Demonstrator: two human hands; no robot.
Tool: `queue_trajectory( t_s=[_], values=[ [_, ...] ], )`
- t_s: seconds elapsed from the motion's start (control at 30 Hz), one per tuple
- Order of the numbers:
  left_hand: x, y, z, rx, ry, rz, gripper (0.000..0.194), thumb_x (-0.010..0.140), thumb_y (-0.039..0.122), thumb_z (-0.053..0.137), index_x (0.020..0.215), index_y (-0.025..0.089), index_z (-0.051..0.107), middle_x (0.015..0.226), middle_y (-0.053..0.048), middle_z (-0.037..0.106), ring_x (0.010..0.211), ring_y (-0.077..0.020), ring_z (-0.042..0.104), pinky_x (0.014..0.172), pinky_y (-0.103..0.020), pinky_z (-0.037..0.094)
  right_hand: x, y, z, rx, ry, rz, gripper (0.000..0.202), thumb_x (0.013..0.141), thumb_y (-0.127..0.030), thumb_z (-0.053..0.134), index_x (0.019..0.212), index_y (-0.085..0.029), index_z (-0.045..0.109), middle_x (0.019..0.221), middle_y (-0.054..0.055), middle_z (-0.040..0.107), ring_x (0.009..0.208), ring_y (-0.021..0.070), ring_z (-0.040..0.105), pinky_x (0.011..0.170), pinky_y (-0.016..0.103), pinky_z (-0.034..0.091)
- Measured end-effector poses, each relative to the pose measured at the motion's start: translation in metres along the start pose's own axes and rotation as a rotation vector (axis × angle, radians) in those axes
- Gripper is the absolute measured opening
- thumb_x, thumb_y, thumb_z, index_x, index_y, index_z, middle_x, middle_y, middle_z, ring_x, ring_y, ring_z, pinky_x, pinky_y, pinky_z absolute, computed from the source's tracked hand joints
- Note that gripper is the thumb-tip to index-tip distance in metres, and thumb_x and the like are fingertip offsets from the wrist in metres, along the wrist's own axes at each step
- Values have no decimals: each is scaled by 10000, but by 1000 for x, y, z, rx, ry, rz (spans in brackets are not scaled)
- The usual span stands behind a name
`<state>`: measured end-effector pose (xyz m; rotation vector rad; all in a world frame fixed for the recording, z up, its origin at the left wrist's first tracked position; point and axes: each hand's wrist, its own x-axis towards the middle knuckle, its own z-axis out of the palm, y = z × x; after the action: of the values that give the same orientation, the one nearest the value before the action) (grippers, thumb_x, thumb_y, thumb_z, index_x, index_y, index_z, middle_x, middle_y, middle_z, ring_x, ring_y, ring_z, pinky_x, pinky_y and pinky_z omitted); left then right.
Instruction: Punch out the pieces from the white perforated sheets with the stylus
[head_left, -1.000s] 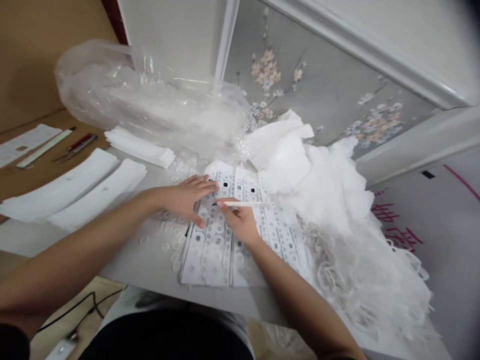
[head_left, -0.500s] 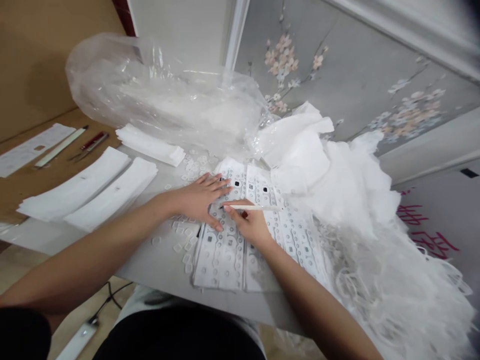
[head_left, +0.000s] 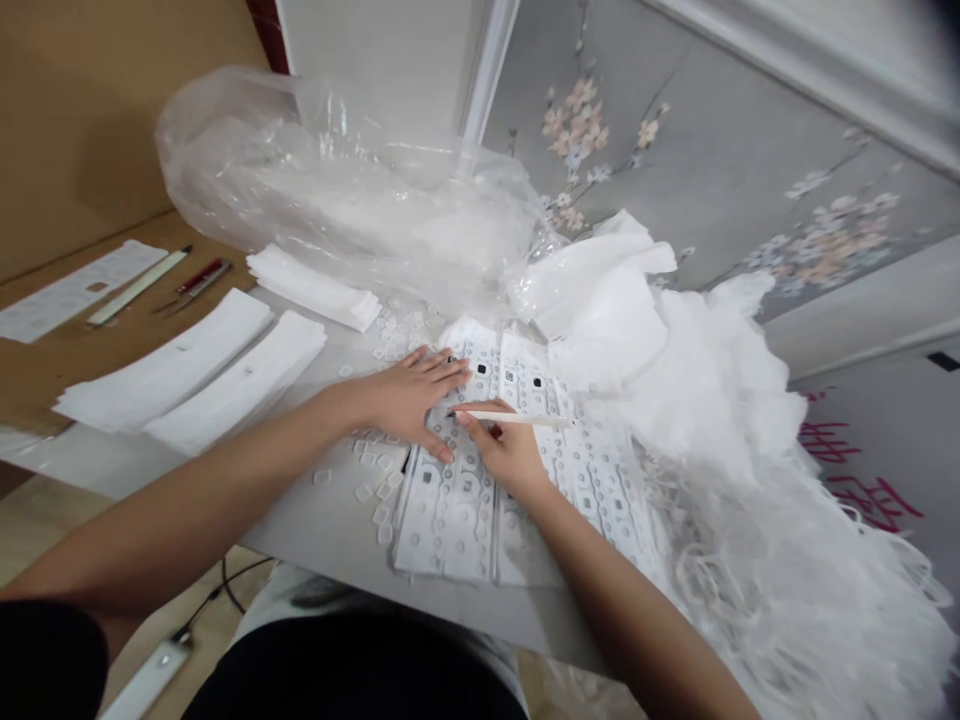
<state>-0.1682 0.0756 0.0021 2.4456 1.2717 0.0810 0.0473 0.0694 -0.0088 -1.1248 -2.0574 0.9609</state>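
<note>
On the grey table, printed white sheets lie side by side, with rows of grey dots and small black squares. My left hand rests flat on the left sheets, fingers spread, holding nothing. Just right of it, my right hand is closed round a slim white pen-shaped tool. Its dark tip points left, to the sheet beside my left thumb. Whether the tip touches the sheet, I cannot tell. Small clear square cut-outs are scattered left of the sheets.
White strip stacks lie to the left, near a red-handled tool and a pale green tool on brown board. Behind stands a large clear plastic bag. White sheeting and tangled clear scraps are heaped at right.
The whole scene sits slightly further right in the picture, as the camera has turned a little. Both hands and the pen-shaped tool keep nearly the same place on the sheets.
</note>
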Motion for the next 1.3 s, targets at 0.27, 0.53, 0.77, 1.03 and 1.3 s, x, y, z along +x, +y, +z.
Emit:
queue_trajectory(
  t_s=[0.27, 0.53, 0.77, 1.03, 1.3],
  values=[
    [0, 0, -1, -10, 6, -5, 1154, 674, 812, 562, 1555, 242, 81, 1616, -77, 48, 1474, -353, -9, 1181, -512, -6, 2, 0, 0, 5, 2, -4, 255, 909, -437, 577, 986, -263, 747, 967, 38, 732, 766, 183, 655, 560, 284, 488],
    [0, 1, -1, -12, -24, -17, 1141, 698, 807, 531, 1557, 221, 61, 1616, -62, 18, 1478, -333, -33, 1178, -490, -50, -3, -3, 1, -314, -20, -336, 213, 952, -250, 511, 1043, -278, 701, 1006, 15, 739, 1011, 222, 613, 830, 350, 528],
    [0, -1, 2, 15, 15, -1, 1077, 754, 749, 522, 1554, 177, 84, 1614, -96, 45, 1479, -329, -18, 1173, -476, -37, -6, -16, -3, -632, -113, -526, 200, 965, -249, 487, 1084, -219, 645, 1042, 61, 725, 1071, 228, 562, 698, 295, 488],
    [-1, 5, -5, 24, -56, -26, 1093, 767, 763, 488, 1554, 153, 35, 1614, -84, -6, 1479, -316, -55, 1172, -486, -50, 1, -11, -1, -690, -108, -543, 159, 949, -265, 520, 1034, -192, 632, 999, 59, 714, 947, 208, 557, 744, 290, 481],
    [2, 1, 0, 22, -12, -30, 1082, 740, 768, 527, 1553, 189, 109, 1616, -71, 46, 1480, -323, -14, 1171, -473, -58, 1, -8, 4, -646, -114, -419, 218, 980, -225, 431, 1069, -196, 629, 947, 57, 702, 895, 207, 559, 745, 306, 474]
  ],
)
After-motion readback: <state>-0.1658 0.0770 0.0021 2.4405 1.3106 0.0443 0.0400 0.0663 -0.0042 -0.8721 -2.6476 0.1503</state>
